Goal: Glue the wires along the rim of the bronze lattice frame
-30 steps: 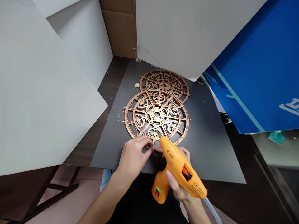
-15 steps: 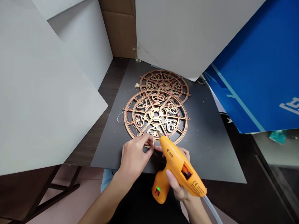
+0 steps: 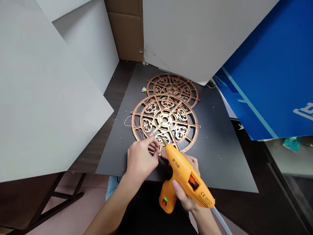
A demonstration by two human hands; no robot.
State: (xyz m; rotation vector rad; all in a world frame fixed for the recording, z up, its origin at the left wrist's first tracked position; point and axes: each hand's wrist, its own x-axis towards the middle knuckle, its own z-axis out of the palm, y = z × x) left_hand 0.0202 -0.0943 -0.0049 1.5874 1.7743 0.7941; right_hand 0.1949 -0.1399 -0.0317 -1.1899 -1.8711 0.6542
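My right hand (image 3: 183, 192) is wrapped round the grip of an orange hot glue gun (image 3: 187, 174), its metal nozzle pointing up and left, over the lower part of a round wooden openwork frame (image 3: 193, 140). A translucent glue stick (image 3: 221, 220) sticks out of the gun's back, and a green light glows on the handle. At the frame's near rim my left hand (image 3: 143, 156) is closed, thumb and forefinger pinched together; what lies between them is hidden. Thin red and white wires (image 3: 127, 121) run along the frame. Its near edge overhangs the fingers of my right hand.
A second round openwork frame (image 3: 151, 80) lies behind, partly under the first. Both rest on a dark grey board (image 3: 220, 163). Grey-white panels (image 3: 190, 36) stand left and behind, with a cardboard sheet (image 3: 124, 29) between. A blue panel (image 3: 274, 78) leans in on the right.
The near frame has shifted slightly right and turned a little clockwise. The glue gun's nozzle has moved slightly left and down. My left fingers have curled closer together at the rim.
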